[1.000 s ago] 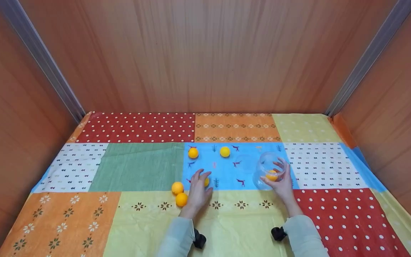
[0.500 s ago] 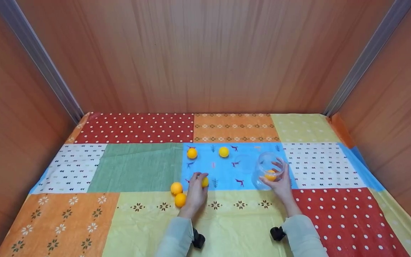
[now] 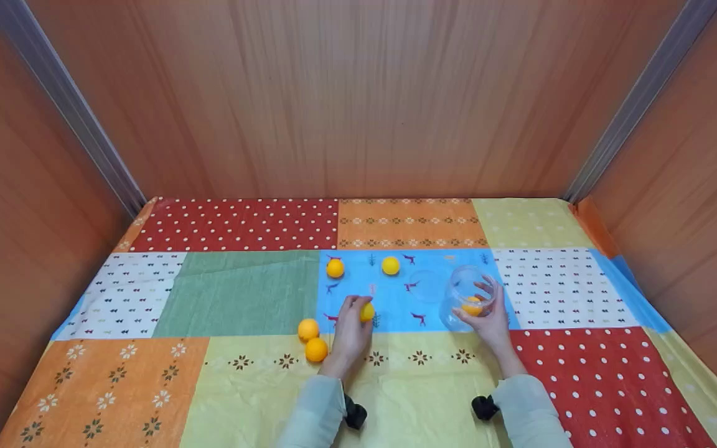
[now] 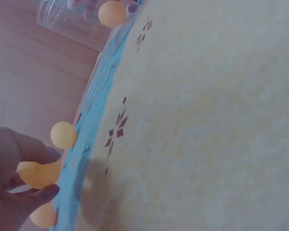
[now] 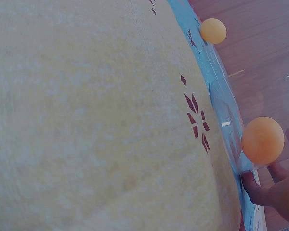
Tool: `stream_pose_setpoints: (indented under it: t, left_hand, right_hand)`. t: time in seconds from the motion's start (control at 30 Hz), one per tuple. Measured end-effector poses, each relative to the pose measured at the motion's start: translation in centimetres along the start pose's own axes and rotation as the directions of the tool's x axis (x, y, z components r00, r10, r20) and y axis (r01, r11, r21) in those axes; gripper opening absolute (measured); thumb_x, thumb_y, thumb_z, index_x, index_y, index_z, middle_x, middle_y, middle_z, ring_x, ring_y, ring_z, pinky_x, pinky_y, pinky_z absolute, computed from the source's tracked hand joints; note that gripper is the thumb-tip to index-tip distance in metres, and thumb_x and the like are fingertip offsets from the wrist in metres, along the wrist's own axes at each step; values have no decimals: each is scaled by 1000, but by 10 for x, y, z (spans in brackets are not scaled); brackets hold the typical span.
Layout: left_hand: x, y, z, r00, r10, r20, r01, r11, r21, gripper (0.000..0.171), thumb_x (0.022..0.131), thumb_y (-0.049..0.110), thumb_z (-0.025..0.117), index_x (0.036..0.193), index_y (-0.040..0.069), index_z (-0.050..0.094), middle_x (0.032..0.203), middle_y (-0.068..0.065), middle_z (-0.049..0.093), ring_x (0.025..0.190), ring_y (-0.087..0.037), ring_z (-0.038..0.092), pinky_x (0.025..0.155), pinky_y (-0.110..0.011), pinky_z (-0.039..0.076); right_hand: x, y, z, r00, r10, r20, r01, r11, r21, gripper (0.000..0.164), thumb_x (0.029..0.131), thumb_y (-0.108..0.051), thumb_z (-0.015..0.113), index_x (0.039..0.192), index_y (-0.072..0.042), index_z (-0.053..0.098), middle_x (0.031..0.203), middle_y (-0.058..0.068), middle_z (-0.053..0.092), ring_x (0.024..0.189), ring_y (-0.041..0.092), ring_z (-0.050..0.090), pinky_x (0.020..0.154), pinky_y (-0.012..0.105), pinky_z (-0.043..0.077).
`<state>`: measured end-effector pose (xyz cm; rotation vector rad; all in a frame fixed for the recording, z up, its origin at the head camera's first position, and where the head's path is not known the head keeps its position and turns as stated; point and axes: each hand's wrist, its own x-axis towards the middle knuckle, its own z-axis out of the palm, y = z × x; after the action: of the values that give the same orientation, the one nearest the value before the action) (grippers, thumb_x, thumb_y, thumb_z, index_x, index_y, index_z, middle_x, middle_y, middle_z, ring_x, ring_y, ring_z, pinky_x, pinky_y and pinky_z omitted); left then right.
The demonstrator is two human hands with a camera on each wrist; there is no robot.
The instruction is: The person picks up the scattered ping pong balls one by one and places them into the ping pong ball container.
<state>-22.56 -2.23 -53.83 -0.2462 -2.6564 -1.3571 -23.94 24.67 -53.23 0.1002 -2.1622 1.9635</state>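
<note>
In the head view my left hand pinches a yellow ping-pong ball between thumb and fingers, over the blue patch of the cloth. The left wrist view shows that ball close up, thumb on one side and fingers on the other. My right hand grips a clear plastic jar from its right side, fingers curled round it. The jar stands mouth up with one orange ping-pong ball inside, also seen through the wall in the right wrist view as an orange ball.
An orange ball and a yellow ball lie farther back on the blue patch. Two orange balls sit left of my left wrist. A clear round disc lies left of the jar. Wooden panels enclose the patchwork cloth.
My left hand has closed its fingers on the yellow ball and moved it slightly right and up in view. My right hand and the jar stay in place.
</note>
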Motion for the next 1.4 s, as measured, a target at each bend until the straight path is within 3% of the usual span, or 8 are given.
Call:
stream_pose_setpoints:
  t: [0.27, 0.43, 0.57, 0.83, 1.17, 1.4]
  left_hand:
    - [6, 12, 7, 1000, -9, 22, 11, 997, -80, 40, 82, -4, 58, 120, 4, 51, 115, -7, 44, 102, -21, 46, 93, -36, 38]
    - [7, 16, 14, 997, 73, -17, -74, 995, -64, 38, 81, -4, 58, 118, 3, 52, 113, -8, 46, 101, -21, 48, 90, -35, 40]
    - [10, 23, 21, 991, 125, -41, -127, 990, -67, 38, 80, -5, 60, 117, 2, 53, 110, -9, 46, 101, -21, 49, 88, -35, 42]
    - [18, 44, 34, 994, 99, -39, -102, 989, -106, 39, 79, -3, 62, 116, 5, 54, 110, -5, 47, 97, -18, 49, 85, -30, 43]
    - [25, 70, 47, 984, 161, -80, -170, 977, -128, 38, 78, -1, 65, 113, 4, 55, 107, -7, 48, 95, -20, 52, 78, -23, 46]
    - [28, 89, 51, 979, 190, -71, -198, 972, -129, 39, 78, 2, 65, 115, 5, 54, 109, -6, 48, 95, -17, 52, 78, -19, 45]
  right_hand:
    - [4, 19, -4, 1000, -21, -13, 21, 1000, -13, 85, 67, 1, 74, 135, -9, 24, 130, 16, 35, 114, 36, 34, 85, 29, 40]
    - [4, 21, -4, 999, -38, -11, 37, 999, -8, 84, 67, -1, 75, 134, -11, 24, 130, 17, 34, 114, 37, 34, 87, 35, 39]
    - [4, 21, -4, 999, -34, -9, 34, 999, -25, 85, 67, -1, 75, 135, -11, 24, 130, 17, 35, 114, 37, 34, 86, 32, 39]
    - [5, 21, -5, 1000, -24, -5, 24, 1000, -10, 86, 67, -2, 75, 135, -11, 23, 131, 18, 33, 114, 37, 34, 83, 22, 40]
    - [4, 19, -3, 1000, -8, -11, 8, 999, -47, 84, 68, -7, 76, 134, -15, 25, 131, 17, 34, 115, 37, 35, 89, 42, 36]
    - [4, 19, -4, 1000, 19, 0, -19, 997, -70, 82, 72, -1, 71, 136, -16, 21, 134, 15, 31, 116, 35, 34, 91, 42, 36]
